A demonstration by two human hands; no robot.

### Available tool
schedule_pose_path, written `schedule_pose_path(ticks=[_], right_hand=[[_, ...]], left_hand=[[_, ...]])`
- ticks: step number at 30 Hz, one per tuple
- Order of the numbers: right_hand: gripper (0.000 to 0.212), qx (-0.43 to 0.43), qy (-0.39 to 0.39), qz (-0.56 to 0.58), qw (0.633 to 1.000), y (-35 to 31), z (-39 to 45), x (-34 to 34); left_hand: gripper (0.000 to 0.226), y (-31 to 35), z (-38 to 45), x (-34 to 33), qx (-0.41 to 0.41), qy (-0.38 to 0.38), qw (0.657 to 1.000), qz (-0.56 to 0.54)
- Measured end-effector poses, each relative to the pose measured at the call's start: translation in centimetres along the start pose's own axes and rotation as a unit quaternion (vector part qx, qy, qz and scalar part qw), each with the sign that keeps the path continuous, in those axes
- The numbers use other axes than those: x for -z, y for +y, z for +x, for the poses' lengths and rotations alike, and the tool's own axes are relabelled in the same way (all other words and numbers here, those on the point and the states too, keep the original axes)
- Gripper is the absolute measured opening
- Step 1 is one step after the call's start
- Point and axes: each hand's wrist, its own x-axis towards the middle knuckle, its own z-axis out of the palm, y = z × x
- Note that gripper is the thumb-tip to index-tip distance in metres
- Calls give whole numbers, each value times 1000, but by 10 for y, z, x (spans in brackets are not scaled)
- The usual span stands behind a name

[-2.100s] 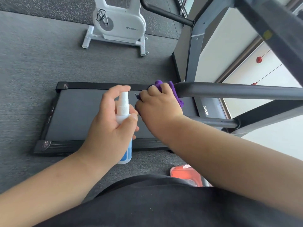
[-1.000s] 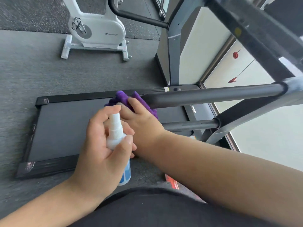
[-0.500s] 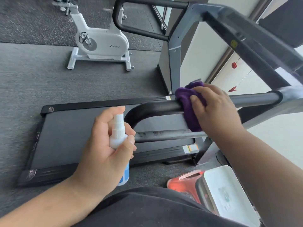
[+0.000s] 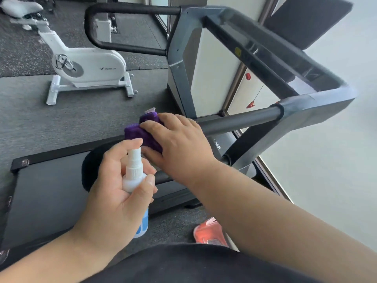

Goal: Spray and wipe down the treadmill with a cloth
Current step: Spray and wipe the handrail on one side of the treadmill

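The right hand (image 4: 181,146) grips a purple cloth (image 4: 142,133) wrapped over the treadmill's near handrail (image 4: 240,121). The left hand (image 4: 114,203) holds a spray bottle (image 4: 133,174) upright, just nearer. Beneath lies the treadmill belt (image 4: 47,197) on grey carpet (image 4: 81,117); a white exercise bike (image 4: 85,66) stands far left.

The white exercise bike (image 4: 85,66) carries a small dark logo, too blurred to read

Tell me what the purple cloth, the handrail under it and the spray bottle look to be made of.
Purple cloth: soft looped pile, probably microfibre; it bunches under the right hand.
Handrail: matte dark grey sleeve, likely foam or rubber over a tube; no shine.
Spray bottle, gripped by the left hand: white plastic, ribbed collar.
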Motion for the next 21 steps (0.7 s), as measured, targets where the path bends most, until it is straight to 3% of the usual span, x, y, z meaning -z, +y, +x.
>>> schedule_pose_path(ticks=[13,21], right_hand=[[53,-114,79,-51,989,212,-49,56],[40,-147,135,-31,979,181,-38,40]], left_hand=[[54,15,14,-100,20,3,999,34],[55,12,3,-107,34,41,996,67]])
